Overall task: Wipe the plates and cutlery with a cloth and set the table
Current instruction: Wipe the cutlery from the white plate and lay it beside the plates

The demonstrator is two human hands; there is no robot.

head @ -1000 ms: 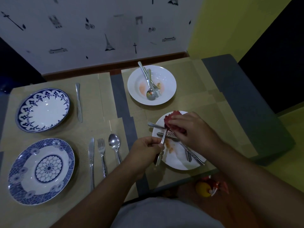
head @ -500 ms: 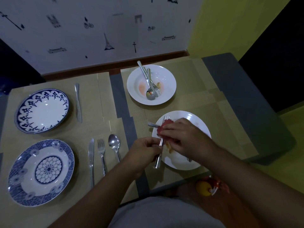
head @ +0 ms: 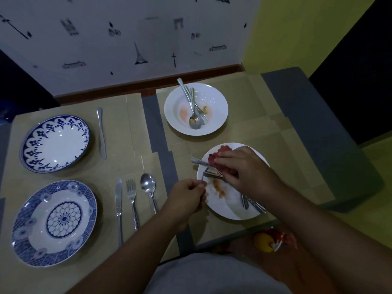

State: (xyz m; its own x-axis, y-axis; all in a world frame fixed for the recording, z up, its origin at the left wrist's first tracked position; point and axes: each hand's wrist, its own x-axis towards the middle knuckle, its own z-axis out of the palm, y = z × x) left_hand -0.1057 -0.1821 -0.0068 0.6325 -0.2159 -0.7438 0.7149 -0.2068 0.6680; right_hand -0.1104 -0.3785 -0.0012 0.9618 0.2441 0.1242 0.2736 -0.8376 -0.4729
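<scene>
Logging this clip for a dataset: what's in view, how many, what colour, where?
table: one, tan with grey strips, under everything.
far blue plate: one, blue-white, far left.
near blue plate: one, blue-white, near left.
lone knife: one, silver, beside the far blue plate.
knife, fork, spoon: one each, silver, right of the near blue plate.
deep white plate: one, stained, far middle, holds dirty spoon, dirty fork.
flat white plate: one, sauce-smeared, near right, cutlery on it.
red cloth: one, red, in the right hand.
held cutlery piece: one, silver, in the left hand.
yellow-red object: one, on the floor.
left hand: one, at the flat white plate's rim.
right hand: one, over that plate.
</scene>
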